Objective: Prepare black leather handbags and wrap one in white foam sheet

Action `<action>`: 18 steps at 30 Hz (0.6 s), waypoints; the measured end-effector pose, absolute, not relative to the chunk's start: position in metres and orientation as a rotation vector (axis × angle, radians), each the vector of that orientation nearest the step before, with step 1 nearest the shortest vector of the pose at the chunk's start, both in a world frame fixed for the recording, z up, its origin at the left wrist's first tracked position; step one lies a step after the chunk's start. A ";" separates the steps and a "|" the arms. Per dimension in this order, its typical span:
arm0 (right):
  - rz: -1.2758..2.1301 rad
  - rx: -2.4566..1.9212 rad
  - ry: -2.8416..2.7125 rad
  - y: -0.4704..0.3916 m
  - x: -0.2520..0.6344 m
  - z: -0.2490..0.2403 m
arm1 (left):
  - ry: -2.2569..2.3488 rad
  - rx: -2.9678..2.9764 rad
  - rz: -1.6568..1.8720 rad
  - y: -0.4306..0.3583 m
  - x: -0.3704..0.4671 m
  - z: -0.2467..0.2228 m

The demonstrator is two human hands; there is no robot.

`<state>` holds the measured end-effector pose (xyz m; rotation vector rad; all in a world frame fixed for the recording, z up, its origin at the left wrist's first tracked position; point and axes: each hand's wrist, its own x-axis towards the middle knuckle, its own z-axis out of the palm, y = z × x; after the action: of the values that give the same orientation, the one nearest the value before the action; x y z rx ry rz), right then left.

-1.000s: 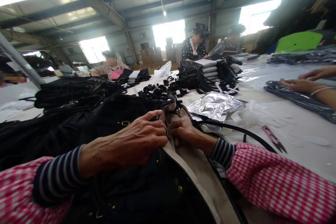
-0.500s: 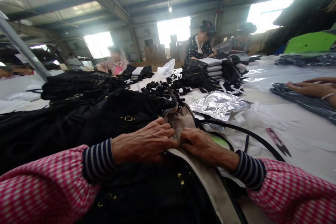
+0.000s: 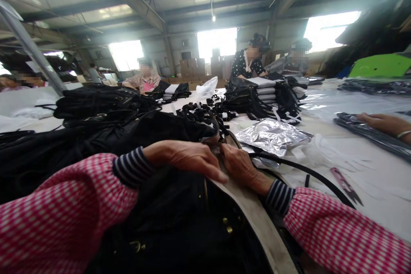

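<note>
Head view: an open black bag (image 3: 199, 218), lower middle of the frame.
Left hand (image 3: 189, 158) and right hand (image 3: 238, 167) lie close together at its beige lining (image 3: 253, 218); I cannot tell whether either grip is closed on cloth. Toward the right edge, a co-worker's hand (image 3: 383, 123) touches a dark, plastic-wrapped bundle (image 3: 369, 136).

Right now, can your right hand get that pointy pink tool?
Probably yes: the pointy pink tool lies uncovered. The right hand would likely have to leave the open bag and reach over the black strap in between.
</note>
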<state>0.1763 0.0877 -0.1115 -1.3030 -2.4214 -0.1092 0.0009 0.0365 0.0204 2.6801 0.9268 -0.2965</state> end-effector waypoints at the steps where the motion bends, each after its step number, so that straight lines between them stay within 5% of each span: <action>1: -0.097 -1.290 -2.395 0.087 0.177 -0.115 | 1.029 2.697 -0.278 0.044 0.008 0.021; 5: -0.043 -1.216 -2.286 0.085 0.182 -0.126 | 1.571 3.098 -0.112 0.063 0.034 -0.009; 9: -0.063 -1.191 -2.260 0.088 0.183 -0.135 | 1.084 3.699 -0.031 0.069 0.027 -0.053; 18: -0.046 -1.136 -2.186 0.089 0.182 -0.140 | 1.403 2.697 0.234 0.097 -0.016 -0.061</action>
<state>0.1823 0.0894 -0.1402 -1.1363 -2.1857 -0.0455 -0.0161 0.0971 -0.0615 2.6970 1.4025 0.2339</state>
